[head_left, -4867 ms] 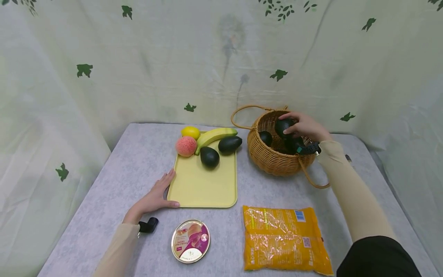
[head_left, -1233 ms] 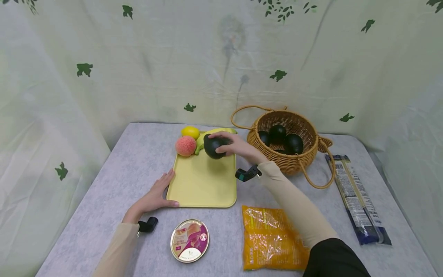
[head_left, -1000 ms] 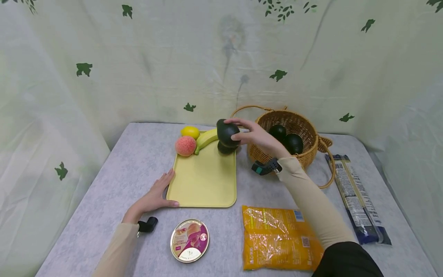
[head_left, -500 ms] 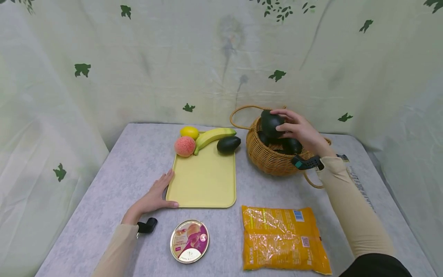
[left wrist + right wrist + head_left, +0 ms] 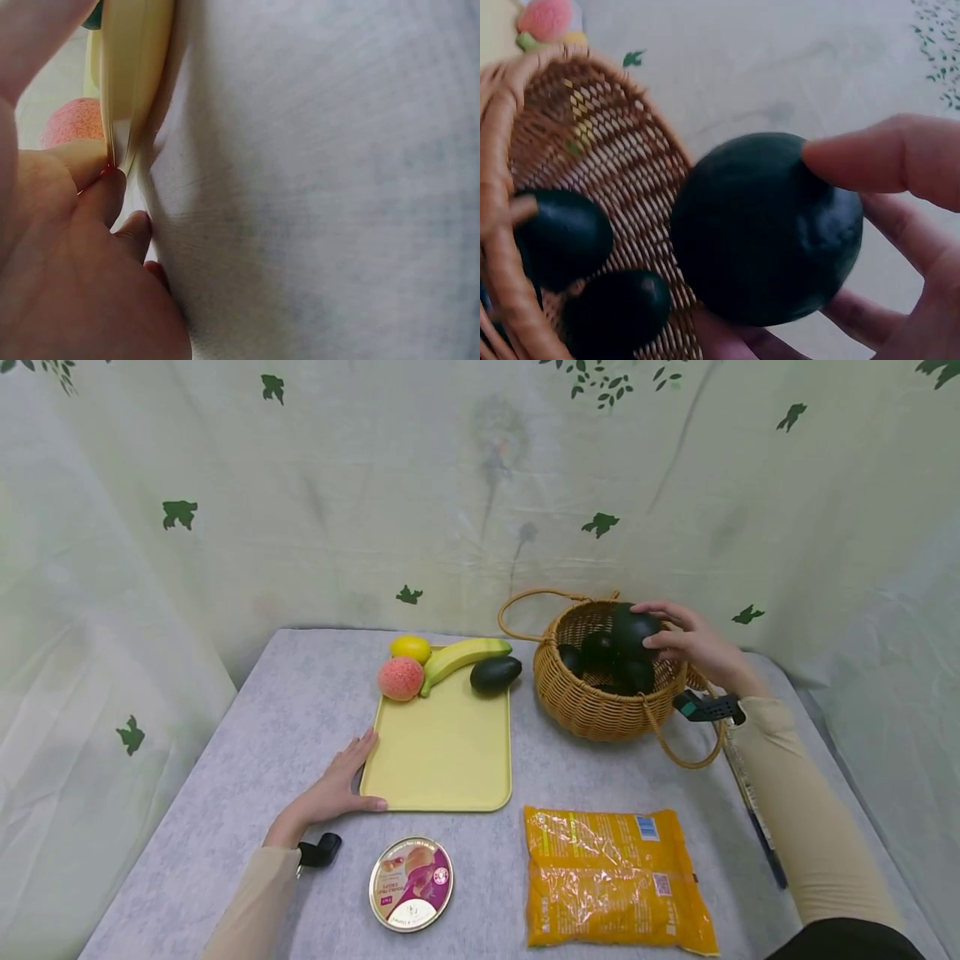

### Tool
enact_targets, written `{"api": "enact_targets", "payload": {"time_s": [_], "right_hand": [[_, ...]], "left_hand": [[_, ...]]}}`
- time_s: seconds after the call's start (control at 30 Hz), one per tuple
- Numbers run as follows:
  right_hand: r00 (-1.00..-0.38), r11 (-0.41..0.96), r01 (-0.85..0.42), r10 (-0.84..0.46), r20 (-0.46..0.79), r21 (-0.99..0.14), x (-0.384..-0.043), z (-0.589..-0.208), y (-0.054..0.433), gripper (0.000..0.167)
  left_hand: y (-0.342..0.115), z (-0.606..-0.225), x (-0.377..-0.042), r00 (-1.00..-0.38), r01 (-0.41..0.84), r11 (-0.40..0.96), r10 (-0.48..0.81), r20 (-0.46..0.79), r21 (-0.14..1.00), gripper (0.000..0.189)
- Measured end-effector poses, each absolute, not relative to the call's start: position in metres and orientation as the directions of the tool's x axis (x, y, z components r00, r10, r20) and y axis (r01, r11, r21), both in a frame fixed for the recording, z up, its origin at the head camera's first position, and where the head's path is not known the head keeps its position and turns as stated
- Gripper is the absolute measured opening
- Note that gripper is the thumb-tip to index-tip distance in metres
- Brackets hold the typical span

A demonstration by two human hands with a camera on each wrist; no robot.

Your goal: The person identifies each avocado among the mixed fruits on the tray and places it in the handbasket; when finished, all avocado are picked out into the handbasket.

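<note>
My right hand [image 5: 697, 647] grips a dark green avocado [image 5: 632, 630] between thumb and fingers, at the right side of the wicker basket's [image 5: 588, 714] opening. In the right wrist view this avocado [image 5: 754, 232] looks large and round, and more dark avocados [image 5: 562, 238] lie inside the basket. My left hand [image 5: 332, 789] rests against the near left corner of the yellow tray [image 5: 442, 764], fingers extended along its side and thumb on the front edge. On the tray's far part lie one dark avocado [image 5: 496, 675], a banana [image 5: 465, 653], a pink peach-like fruit [image 5: 401, 678] and a lemon [image 5: 410, 648].
A round tin [image 5: 411, 884] lies in front of the tray. To its right is an orange plastic bag [image 5: 618, 881]. The basket's handle [image 5: 693, 764] droops onto the table. A long dark packet [image 5: 757, 818] lies mostly hidden under the right forearm.
My right hand has lifted an avocado off the tray and carried it right to the basket, shifting further right over its opening. The left hand has stayed at the tray.
</note>
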State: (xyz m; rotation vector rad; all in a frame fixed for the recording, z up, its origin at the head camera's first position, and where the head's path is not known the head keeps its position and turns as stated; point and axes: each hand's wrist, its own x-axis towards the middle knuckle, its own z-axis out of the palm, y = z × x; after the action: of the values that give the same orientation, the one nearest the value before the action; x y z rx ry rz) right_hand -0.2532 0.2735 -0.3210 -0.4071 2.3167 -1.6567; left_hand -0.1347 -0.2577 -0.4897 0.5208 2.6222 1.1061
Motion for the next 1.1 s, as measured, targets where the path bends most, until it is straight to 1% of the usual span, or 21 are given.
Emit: {"api": "enact_targets", "payload": {"time_s": [0.17,0.47,0.73,0.87,1.1], "right_hand": [[-0.908,0.408,-0.101,-0.410,-0.083,-0.908,-0.257,-0.320,0.282,0.048],[-0.874,0.527,-0.128,-0.460,-0.156,-0.840,-0.263,-0.316,0.284,0.046],[-0.845,0.662,-0.186,-0.485,-0.226,-0.726,-0.264,-0.313,0.281,0.044],[-0.836,0.677,-0.243,-0.510,-0.204,-0.695,-0.264,-0.315,0.279,0.040],[-0.840,0.624,-0.266,-0.524,-0.141,-0.735,-0.261,-0.316,0.273,0.039]], "left_hand": [[-0.258,-0.490,-0.135,-0.906,0.224,0.649,0.413,-0.090,0.727,0.111],[-0.258,-0.490,-0.135,-0.907,0.225,0.654,0.412,-0.091,0.722,0.111],[-0.258,-0.491,-0.136,-0.904,0.229,0.652,0.417,-0.090,0.723,0.111],[-0.258,-0.491,-0.136,-0.904,0.229,0.648,0.419,-0.089,0.726,0.111],[-0.257,-0.491,-0.135,-0.905,0.227,0.647,0.416,-0.088,0.727,0.111]]}}
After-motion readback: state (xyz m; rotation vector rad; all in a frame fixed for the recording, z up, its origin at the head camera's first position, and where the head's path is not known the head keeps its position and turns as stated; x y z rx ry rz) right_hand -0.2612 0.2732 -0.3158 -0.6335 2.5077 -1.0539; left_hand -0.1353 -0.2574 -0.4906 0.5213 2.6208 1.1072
